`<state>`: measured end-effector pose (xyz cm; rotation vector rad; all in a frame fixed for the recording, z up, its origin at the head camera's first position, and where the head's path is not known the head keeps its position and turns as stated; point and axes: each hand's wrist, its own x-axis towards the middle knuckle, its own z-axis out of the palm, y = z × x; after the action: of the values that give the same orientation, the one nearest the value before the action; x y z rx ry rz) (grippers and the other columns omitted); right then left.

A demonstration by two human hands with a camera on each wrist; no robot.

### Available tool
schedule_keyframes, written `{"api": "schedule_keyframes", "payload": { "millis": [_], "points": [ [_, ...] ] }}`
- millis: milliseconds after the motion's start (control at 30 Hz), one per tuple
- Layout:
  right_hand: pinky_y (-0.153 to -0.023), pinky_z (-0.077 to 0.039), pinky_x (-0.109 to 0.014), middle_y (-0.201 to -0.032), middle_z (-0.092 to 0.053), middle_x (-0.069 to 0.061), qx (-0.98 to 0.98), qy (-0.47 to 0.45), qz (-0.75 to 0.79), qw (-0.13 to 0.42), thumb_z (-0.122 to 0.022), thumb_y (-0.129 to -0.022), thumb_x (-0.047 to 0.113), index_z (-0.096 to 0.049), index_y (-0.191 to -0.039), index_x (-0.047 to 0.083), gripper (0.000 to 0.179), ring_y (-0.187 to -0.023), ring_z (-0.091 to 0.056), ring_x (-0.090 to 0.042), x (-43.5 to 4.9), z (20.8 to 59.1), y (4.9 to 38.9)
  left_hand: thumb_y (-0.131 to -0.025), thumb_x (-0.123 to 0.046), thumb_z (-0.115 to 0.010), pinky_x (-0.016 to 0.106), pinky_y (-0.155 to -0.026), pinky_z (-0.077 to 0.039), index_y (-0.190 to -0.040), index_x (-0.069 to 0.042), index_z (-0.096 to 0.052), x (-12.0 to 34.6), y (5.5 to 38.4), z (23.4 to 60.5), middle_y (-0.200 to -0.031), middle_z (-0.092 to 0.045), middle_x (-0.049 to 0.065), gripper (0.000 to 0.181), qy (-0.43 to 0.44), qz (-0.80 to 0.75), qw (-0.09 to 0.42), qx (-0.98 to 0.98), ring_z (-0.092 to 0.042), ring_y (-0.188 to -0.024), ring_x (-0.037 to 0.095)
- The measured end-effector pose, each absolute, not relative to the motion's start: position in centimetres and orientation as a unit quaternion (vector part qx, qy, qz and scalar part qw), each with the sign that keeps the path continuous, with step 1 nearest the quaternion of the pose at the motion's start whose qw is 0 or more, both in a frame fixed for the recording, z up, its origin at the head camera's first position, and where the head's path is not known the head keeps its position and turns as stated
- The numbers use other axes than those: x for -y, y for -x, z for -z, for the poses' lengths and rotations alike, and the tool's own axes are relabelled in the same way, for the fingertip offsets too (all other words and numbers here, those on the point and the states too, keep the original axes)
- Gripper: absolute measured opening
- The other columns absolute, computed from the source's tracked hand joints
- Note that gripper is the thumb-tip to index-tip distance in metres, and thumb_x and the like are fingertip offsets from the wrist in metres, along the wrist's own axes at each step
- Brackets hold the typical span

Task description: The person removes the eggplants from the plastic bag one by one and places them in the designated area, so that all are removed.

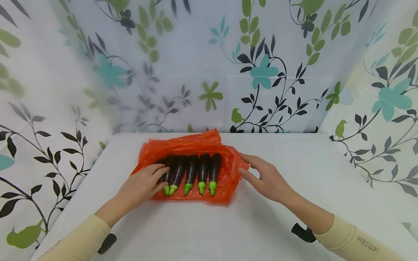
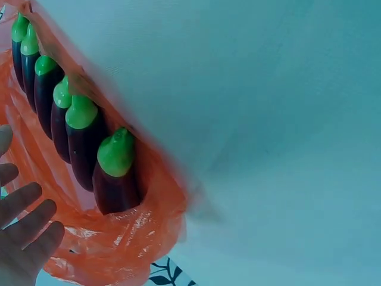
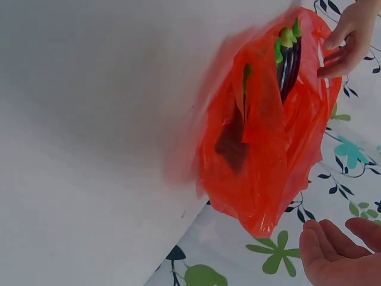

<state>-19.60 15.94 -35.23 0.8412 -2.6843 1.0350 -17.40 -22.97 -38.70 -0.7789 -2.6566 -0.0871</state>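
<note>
Several eggplants [image 1: 192, 168] with dark glossy bodies and bright green stem ends lie side by side in an opened red plastic bag [image 1: 233, 174]. Their green ends point toward me in the head view. My left hand [image 1: 143, 185] reaches over the bag's left side and partly covers the leftmost eggplants; its fingers are spread and extended in the left wrist view. At the bag's right edge is my right hand [image 1: 271, 179], thumb and fingers apart and loosely bent. The right wrist view shows this hand [image 3: 339, 262] with nothing in its grasp, near the crumpled plastic.
The bag lies on a white table [image 1: 202, 228], whose back edge meets a hanging white curtain [image 1: 183, 72] printed with leaves, birds and flowers. The same print hangs at both sides. Dark wrist-worn pieces [image 1: 303, 232] show beneath the forearms.
</note>
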Motion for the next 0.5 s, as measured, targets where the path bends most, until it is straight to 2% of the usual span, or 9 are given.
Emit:
{"api": "schedule_keyframes", "payload": {
  "millis": [133, 300, 367, 467, 500],
  "points": [
    [-0.090, -0.053, -0.043, -0.139, -0.056, -0.004, 0.886, -0.282, -0.366, 0.051, -0.060, -0.098, 0.035, -0.048, -0.145, 0.016, 0.052, -0.121, -0.056, -0.024, -15.5, 35.3, 19.3, -0.081, -0.027, -0.081, 0.043, -0.081, -0.056, -0.125, -0.001, -0.061, 23.4, 17.3, 38.9, -0.115, -0.063, 0.014, 0.055, 0.257, 0.042, 0.179, 0.949, -0.063, -0.101, 0.029],
    [-0.089, -0.054, -0.039, -0.138, -0.056, -0.005, 0.880, -0.279, -0.384, 0.027, -0.059, -0.098, 0.035, -0.049, -0.145, 0.014, 0.052, -0.118, -0.058, -0.028, -15.1, 35.6, 19.2, -0.081, -0.024, -0.081, 0.035, -0.065, -0.057, -0.124, 0.001, -0.061, 23.9, 17.4, 38.8, -0.095, -0.062, 0.010, 0.053, 0.233, 0.052, 0.177, 0.955, -0.059, -0.077, 0.021],
    [-0.088, -0.055, -0.037, -0.137, -0.057, -0.005, 0.877, -0.275, -0.393, 0.015, -0.059, -0.098, 0.034, -0.048, -0.145, 0.013, 0.052, -0.117, -0.059, -0.028, -14.9, 35.6, 19.2, -0.082, -0.025, -0.081, 0.036, -0.062, -0.057, -0.124, 0.001, -0.061, 24.1, 17.5, 38.7, -0.090, -0.061, 0.011, 0.053, 0.215, 0.054, 0.167, 0.961, -0.058, -0.072, 0.021],
    [-0.086, -0.055, -0.034, -0.135, -0.058, -0.007, 0.874, -0.271, -0.404, -0.004, -0.059, -0.099, 0.032, -0.047, -0.145, 0.012, 0.052, -0.116, -0.060, -0.028, -14.7, 35.6, 19.1, -0.083, -0.026, -0.079, 0.040, -0.065, -0.058, -0.126, 0.002, -0.060, 24.3, 17.5, 38.4, -0.095, -0.065, 0.013, 0.054, 0.181, 0.059, 0.140, 0.972, -0.063, -0.075, 0.026],
    [-0.086, -0.055, -0.034, -0.135, -0.058, -0.007, 0.873, -0.270, -0.406, -0.009, -0.059, -0.099, 0.032, -0.047, -0.145, 0.012, 0.052, -0.116, -0.060, -0.027, -14.6, 35.6, 19.1, -0.084, -0.026, -0.079, 0.040, -0.064, -0.057, -0.126, 0.002, -0.059, 24.4, 17.5, 38.2, -0.092, -0.066, 0.013, 0.054, 0.171, 0.058, 0.132, 0.975, -0.063, -0.073, 0.026]
  ]
}}
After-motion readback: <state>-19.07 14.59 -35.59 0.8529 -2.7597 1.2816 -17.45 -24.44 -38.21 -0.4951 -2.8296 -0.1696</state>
